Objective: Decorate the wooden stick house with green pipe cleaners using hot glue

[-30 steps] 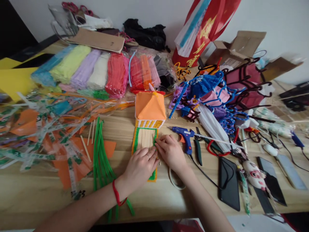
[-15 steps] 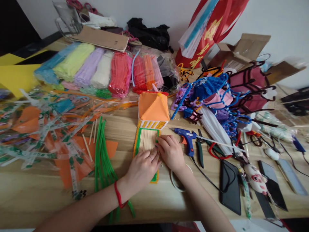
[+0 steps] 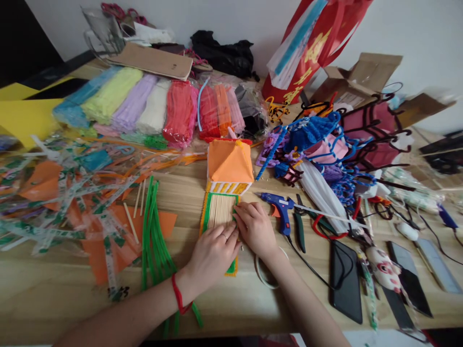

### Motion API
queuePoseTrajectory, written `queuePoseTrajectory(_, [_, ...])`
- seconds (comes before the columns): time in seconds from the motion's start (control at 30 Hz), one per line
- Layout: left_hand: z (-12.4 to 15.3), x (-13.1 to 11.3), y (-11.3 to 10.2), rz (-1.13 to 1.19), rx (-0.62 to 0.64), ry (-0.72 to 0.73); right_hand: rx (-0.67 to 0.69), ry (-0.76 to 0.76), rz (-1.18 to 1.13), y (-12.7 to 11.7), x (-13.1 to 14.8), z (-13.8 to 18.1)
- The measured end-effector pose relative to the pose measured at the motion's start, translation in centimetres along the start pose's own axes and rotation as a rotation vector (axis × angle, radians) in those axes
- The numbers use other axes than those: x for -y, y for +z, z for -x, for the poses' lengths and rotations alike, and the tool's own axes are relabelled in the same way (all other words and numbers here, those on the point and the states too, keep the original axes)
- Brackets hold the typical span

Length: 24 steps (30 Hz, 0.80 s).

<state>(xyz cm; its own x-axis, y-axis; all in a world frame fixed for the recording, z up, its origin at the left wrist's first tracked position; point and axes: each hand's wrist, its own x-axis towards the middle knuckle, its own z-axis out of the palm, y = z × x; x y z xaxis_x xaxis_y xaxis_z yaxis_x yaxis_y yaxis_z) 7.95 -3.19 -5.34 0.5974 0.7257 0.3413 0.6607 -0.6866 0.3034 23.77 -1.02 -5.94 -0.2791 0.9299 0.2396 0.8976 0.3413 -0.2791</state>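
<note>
The left hand and right hand lay close together on the green-bordered stick panel, grips hidden from me; uneven pressure might skew it.

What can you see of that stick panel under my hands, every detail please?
The panel is long and narrow, lying flat on the table. Its middle is pale, wooden-looking sticks set side by side lengthwise, framed by a fuzzy-looking green border with orange edging outside it. The far end sits right before the small orange-roofed house; whether they're joined isn't clear. Your left hand covers part of its nearer half, and your right hand touches its right edge.
</note>
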Motion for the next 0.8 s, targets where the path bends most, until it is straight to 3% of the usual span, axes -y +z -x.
queuePoseTrajectory(0.4, [-0.16,0.61,0.45,0.158,0.049,-0.084,0.082,0.042,-0.082,-0.95,-0.08,-0.38])
queuePoseTrajectory(0.6, [-0.21,0.88,0.77,0.278,0.054,-0.133,0.048,0.061,-0.173,-0.82,-0.18,-0.64])
queuePoseTrajectory(0.8, [-0.19,0.54,0.25,0.214,0.018,-0.115,0.007,0.093,-0.216,-0.75,-0.25,-0.77])
